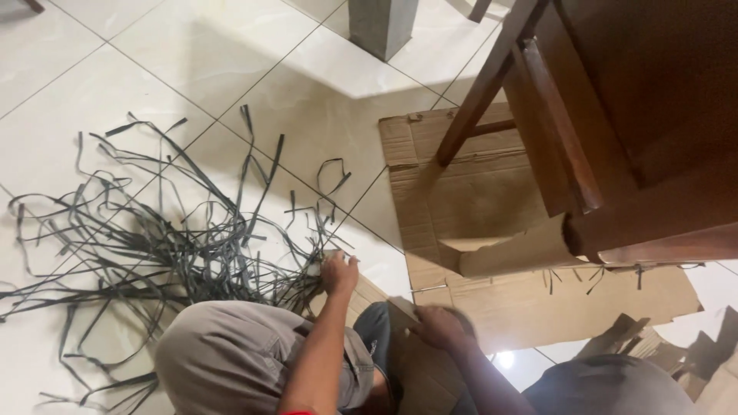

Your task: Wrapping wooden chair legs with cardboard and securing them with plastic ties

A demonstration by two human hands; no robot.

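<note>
Left hand (339,273) closes on the near ends of dark strips (165,253) fanning left and far across the floor (231,61), while right hand (438,325) grips a cardboard piece (401,311).

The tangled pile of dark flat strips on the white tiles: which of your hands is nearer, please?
Left. The left hand touches the dark strip pile at its edge; the right hand rests apart on brown cardboard.
</note>
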